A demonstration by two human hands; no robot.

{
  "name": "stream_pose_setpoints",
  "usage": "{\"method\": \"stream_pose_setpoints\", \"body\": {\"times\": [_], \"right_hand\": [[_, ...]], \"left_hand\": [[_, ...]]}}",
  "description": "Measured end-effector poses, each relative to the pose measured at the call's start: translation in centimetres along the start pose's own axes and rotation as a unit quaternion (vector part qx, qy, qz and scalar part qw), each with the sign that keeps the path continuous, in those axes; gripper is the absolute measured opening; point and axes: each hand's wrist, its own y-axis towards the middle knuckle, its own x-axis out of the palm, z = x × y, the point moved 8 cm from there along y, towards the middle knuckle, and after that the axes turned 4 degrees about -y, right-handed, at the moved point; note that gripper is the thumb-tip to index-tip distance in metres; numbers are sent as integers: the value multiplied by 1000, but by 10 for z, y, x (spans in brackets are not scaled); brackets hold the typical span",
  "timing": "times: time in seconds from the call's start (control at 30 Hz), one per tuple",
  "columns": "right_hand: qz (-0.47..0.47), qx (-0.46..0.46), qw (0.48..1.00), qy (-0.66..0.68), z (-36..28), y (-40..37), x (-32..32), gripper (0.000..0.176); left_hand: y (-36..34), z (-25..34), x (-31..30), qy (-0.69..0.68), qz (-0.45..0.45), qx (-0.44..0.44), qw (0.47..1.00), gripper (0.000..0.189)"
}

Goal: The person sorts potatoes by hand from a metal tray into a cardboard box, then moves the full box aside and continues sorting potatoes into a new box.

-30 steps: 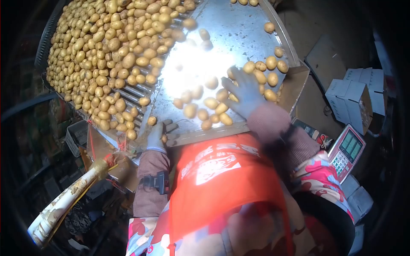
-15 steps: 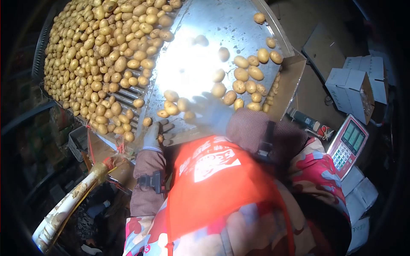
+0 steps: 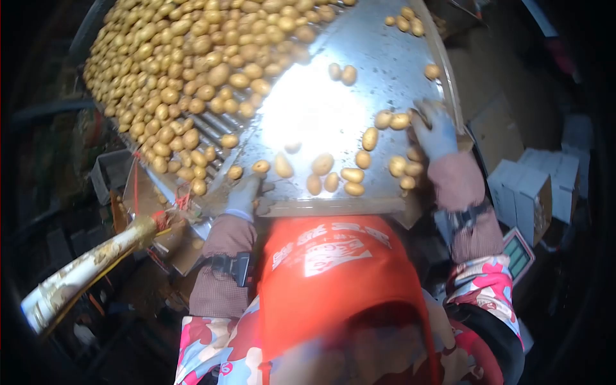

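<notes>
My right hand (image 3: pixel 436 131), in a light glove, is at the right side of the sloping metal tray (image 3: pixel 346 38). Its fingers curl inward against potatoes (image 3: pixel 416 153), which they partly cover. My left hand (image 3: pixel 242 196), gloved too, rests at the tray's near left corner with its fingers stretched to the right; a small brownish spot shows beside them, too small to name. Just beyond it lie a single potato (image 3: pixel 260 166) and another potato (image 3: pixel 235 172). Several loose potatoes (image 3: pixel 322 164) are scattered over the tray between my hands.
A large heap of potatoes (image 3: pixel 186 70) covers the slatted rack (image 3: pixel 218 131) on the left. A cardboard strip (image 3: pixel 333 206) lines the tray's near edge. White boxes (image 3: pixel 523 192) and a scale (image 3: pixel 516 255) stand at the right. A peeling white pole (image 3: pixel 90 273) juts out at lower left.
My right hand has swept from the tray's near middle to its right side. Potatoes on the tray lie differently. My left hand stays at the near left corner; the whole view has shifted.
</notes>
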Motion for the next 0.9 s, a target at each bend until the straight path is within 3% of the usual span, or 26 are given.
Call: {"method": "stream_pose_setpoints", "body": {"times": [0.03,0.1,0.17,0.27,0.4,0.47,0.5,0.57,0.6,0.63,0.67,0.7,0.8,0.83,0.9], "right_hand": [[8,-26,1000,0,-15,32,9,43],[-70,-9,997,8,-55,96,32,57],[-64,-34,997,-8,-107,136,59,55],[-159,-141,968,-135,-171,141,120,45],[-37,-155,961,-227,-130,88,111,39],[-17,-111,967,-229,-99,48,87,39],[-24,-72,969,-233,-86,31,75,38],[1,-93,953,-290,-72,-4,64,37],[-39,-164,932,-321,-48,-20,89,36],[24,-98,958,-270,-63,-40,54,33],[5,-94,964,-250,-65,-55,42,32],[-16,-89,970,-226,-63,-62,32,30],[-203,-47,961,-181,-55,-68,4,28],[-168,-20,974,-150,-46,-54,-2,28],[-102,24,991,-82,-23,-2,-11,28]], "left_hand": [[-2,0,3,-8,6,1,1000,47],[-5,4,3,-21,18,3,1000,50],[-3,5,0,-52,-16,36,998,49],[11,-16,-23,-52,-15,66,996,49],[1,0,-10,-79,-19,29,996,47],[35,-18,-21,-117,-38,149,981,49],[39,-19,-24,-48,-29,158,986,51],[62,-28,-33,120,14,226,967,55],[60,-17,-13,104,10,224,969,56],[59,-7,6,88,6,221,971,57],[22,11,34,-28,-47,145,988,59],[15,21,53,12,-61,104,993,60],[1,50,105,158,-115,144,970,59],[-27,64,129,213,-126,147,958,59],[-17,49,166,201,-219,162,941,56]]}}
